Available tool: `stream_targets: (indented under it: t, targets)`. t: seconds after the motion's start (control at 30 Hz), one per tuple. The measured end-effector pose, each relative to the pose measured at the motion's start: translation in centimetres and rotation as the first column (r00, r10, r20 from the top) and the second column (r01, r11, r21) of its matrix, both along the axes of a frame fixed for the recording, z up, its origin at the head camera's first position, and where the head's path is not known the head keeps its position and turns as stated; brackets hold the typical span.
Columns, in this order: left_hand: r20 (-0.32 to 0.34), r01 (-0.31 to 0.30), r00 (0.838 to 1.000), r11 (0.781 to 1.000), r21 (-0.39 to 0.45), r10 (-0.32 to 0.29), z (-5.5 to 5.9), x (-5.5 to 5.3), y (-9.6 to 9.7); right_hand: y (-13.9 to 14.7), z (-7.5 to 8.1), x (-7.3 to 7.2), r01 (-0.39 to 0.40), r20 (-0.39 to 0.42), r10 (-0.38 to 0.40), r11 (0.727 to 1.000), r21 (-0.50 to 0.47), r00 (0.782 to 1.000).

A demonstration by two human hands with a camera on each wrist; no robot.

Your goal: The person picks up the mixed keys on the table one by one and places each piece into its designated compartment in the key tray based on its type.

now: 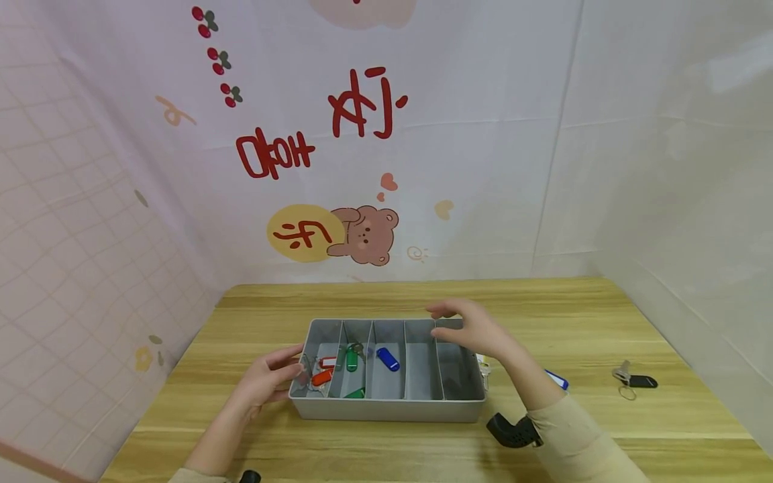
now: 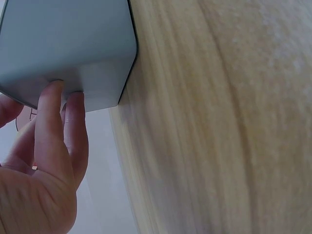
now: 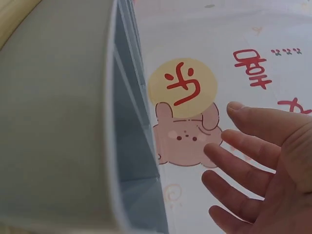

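1. Right sleeve (image 1: 580, 436), near right
2. Right hand (image 1: 474, 329) over far right corner of gray tray (image 1: 386, 410), fingers spread
3. Left hand (image 1: 266, 379): fingers pinching tray's left wall
4. Tray on worktop (image 1: 362, 453), blue tag (image 1: 388, 359) in middle compartment

Cannot see all of white-labelled blue plastic key tag (image 1: 557, 380), partly behind bare right forearm (image 1: 529, 377). Lose part of green plastic tag (image 1: 356, 394) behind front wall of grey rectangular plastic tray (image 1: 389, 410). Find tray cropped in both wrist views, with blurred near rim in right.
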State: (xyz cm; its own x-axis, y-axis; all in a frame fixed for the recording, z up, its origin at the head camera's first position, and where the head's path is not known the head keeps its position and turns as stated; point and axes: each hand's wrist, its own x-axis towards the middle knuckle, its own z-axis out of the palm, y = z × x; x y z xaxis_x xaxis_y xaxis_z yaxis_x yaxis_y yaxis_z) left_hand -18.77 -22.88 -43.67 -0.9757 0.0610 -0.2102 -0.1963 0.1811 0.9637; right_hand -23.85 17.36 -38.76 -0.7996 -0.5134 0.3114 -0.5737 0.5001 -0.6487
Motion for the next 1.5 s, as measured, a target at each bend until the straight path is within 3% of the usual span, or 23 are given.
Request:
stream_targets:
  t: [0.43,0.8,1.3,1.5]
  targets:
    - [-0.002,-0.015,1.000,1.000,-0.025,0.015,-0.1,0.0,0.0,2.5,-1.9,0.5,0.025,-0.094,-0.032,0.997,-0.079,0.995]
    - [-0.001,0.001,1.000,1.000,0.000,-0.001,-0.1,0.0,-0.1,5.3,-3.1,1.3,0.100,-0.167,-0.114,0.991,-0.093,0.979]
    - [0.001,-0.008,1.000,1.000,-0.004,0.008,0.0,0.0,-0.1,9.7,-4.2,3.1,0.204,-0.184,-0.212,0.977,-0.065,0.960]
    - [0.003,-0.004,1.000,1.000,-0.003,0.004,0.0,0.0,-0.1,11.8,-4.9,3.7,0.259,-0.107,-0.261,0.965,-0.035,0.959]
